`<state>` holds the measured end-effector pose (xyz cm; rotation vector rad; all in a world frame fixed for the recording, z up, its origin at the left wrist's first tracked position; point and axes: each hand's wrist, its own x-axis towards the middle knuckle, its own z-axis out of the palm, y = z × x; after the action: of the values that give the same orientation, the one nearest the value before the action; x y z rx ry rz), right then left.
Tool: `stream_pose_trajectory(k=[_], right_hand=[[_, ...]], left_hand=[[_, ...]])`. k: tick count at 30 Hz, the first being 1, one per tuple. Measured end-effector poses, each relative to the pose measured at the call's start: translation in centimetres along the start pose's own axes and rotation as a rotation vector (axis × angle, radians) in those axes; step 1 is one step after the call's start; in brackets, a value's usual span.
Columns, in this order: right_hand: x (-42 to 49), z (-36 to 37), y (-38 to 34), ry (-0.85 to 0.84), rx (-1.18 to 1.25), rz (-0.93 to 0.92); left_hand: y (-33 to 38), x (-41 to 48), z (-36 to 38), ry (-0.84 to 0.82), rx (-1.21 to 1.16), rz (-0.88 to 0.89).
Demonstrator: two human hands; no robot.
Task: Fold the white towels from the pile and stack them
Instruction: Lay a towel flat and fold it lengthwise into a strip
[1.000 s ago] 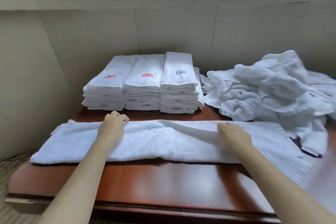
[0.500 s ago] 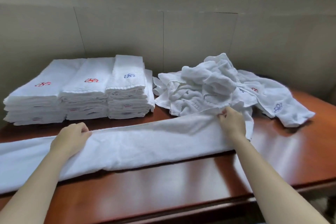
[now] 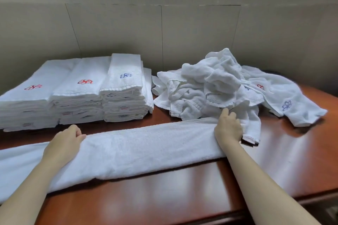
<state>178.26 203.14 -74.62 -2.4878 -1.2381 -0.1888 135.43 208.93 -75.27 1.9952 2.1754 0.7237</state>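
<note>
Nearest, the long towel (image 3: pixel 146 150) lies folded lengthwise across the red-brown worktop (image 3: pixel 164 197). The left grip (image 3: pixel 63 144) is curled over its far edge, left of middle. The right grip (image 3: pixel 228 129) is clenched on its right end. Behind at left are three folded stacks (image 3: pixel 82 93). The loose pile (image 3: pixel 219 86) sits just behind the right grip.

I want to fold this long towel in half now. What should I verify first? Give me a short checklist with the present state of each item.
1. The towel strip lies flat on the table: ok.
2. The left hand rests on the strip: ok.
3. The right hand has a firm grip on the strip's end: cannot tell.
4. That end is free of the unfolded pile: not ok, they touch.
5. The folded stacks stand clear of the strip: ok.
</note>
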Motion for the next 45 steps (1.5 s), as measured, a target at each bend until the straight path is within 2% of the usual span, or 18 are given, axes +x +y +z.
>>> stream_pose_trajectory(k=[3, 5, 7, 9, 14, 26, 29, 33, 40, 42, 45], right_hand=[[-0.9, -0.2, -1.1, 0.111, -0.086, -0.202], [-1.9, 0.1, -2.8, 0.075, -0.035, -0.429], [-3.6, 0.9, -5.0, -0.11, 0.094, -0.635], [-5.2, 1.7, -6.3, -0.322, 0.103, -0.746], [-4.9, 1.8, -5.6, -0.449, 0.037, -0.737], [-4.0, 2.2, -5.3, -0.49, -0.018, -0.775], [-4.0, 1.9, -5.4, -0.49, -0.025, -0.765], [-3.7, 2.2, -5.1, -0.493, -0.013, -0.74], [-3.6, 3.8, -8.3, -0.406, 0.046, -0.572], [-5.0, 3.7, -10.5, -0.353, 0.05, -0.601], [-8.5, 2.9, -14.4, -0.345, 0.058, -0.788]], left_hand=[[-0.1, -0.4, 0.2, 0.044, -0.038, 0.012], [-0.1, -0.8, 0.2, 0.065, -0.051, 0.058], [-0.1, -1.1, 0.1, 0.058, -0.053, 0.083], [-0.5, -1.5, -0.2, 0.016, -0.03, 0.083], [-3.9, -2.7, -1.8, -0.061, 0.181, -0.013], [-5.9, -1.4, -2.6, -0.192, 0.107, 0.072], [-5.9, -1.0, -2.4, -0.21, 0.101, 0.04], [-7.3, -1.3, -3.3, -0.162, 0.209, -0.107], [-15.6, -2.9, -8.3, -0.106, 0.257, -0.456], [-16.9, -3.2, -8.8, -0.07, 0.242, -0.565], [-17.4, -3.4, -8.7, 0.101, 0.182, -0.701]])
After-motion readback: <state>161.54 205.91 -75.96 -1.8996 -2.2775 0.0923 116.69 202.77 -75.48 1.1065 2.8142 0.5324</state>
